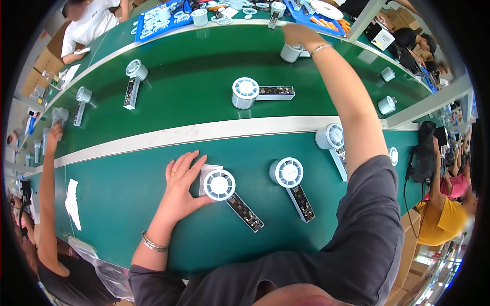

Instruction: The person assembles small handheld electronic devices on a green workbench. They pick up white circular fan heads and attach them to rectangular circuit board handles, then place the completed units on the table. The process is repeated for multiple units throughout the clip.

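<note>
On the green bench my left hand (179, 184) is open, its thumb against the pale blue round head of a handheld fan (219, 184). That fan's handle shows a bare circuit board and slants toward me; a small pale sheet (208, 176) lies partly under its head. Another such fan (289, 172) lies to its right. My right arm stretches to the green conveyor strip beyond the white rail, where my right hand (302, 36) is over a fan (291, 53). Its fingers are blurred and mostly hidden, so their grip does not show. A third bench fan (329, 136) is partly behind my right arm.
Several more fans, one (246, 93) near the middle, stand along the conveyor. A white rail (204, 133) divides it from my bench. Blue trays (162, 21) of parts sit on the far side. At left, a co-worker's hand (55, 131) reaches to the conveyor; a crumpled white paper (72, 204) lies nearby.
</note>
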`<state>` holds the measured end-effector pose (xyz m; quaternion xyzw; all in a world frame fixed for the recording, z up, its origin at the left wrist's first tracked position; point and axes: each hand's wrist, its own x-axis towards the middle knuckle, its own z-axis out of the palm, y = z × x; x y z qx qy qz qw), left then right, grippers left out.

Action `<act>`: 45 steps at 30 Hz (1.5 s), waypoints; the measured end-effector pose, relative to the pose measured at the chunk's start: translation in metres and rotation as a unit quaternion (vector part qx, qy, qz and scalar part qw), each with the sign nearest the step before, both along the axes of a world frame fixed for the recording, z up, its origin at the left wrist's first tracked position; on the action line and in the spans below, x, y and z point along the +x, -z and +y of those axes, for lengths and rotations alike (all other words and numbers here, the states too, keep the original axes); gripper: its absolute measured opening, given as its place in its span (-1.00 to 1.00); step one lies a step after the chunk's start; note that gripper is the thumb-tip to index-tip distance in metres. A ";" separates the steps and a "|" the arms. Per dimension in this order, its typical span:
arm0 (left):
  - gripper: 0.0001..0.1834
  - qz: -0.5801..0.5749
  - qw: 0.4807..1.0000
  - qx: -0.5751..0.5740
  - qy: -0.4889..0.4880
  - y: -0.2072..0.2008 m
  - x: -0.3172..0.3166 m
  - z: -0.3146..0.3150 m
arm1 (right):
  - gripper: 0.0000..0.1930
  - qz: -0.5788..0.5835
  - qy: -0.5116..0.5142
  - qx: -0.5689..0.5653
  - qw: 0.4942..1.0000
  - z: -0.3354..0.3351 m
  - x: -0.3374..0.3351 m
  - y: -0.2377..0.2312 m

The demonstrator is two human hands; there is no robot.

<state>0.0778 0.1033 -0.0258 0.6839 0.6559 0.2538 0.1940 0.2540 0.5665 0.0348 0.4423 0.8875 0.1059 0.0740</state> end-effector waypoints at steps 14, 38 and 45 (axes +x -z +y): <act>-0.16 -0.074 0.995 0.056 0.022 0.021 0.018 -0.001 | -0.75 0.039 0.008 -0.009 0.999 -0.035 0.087 0.045; -0.07 -0.025 0.994 0.098 -0.050 0.025 0.016 0.211 | -0.50 0.111 0.317 -0.010 0.942 -0.237 0.332 0.031; -0.34 -0.064 0.976 0.181 -0.102 0.021 -0.016 0.177 | -0.76 0.388 -0.003 0.050 0.920 -0.354 0.195 -0.016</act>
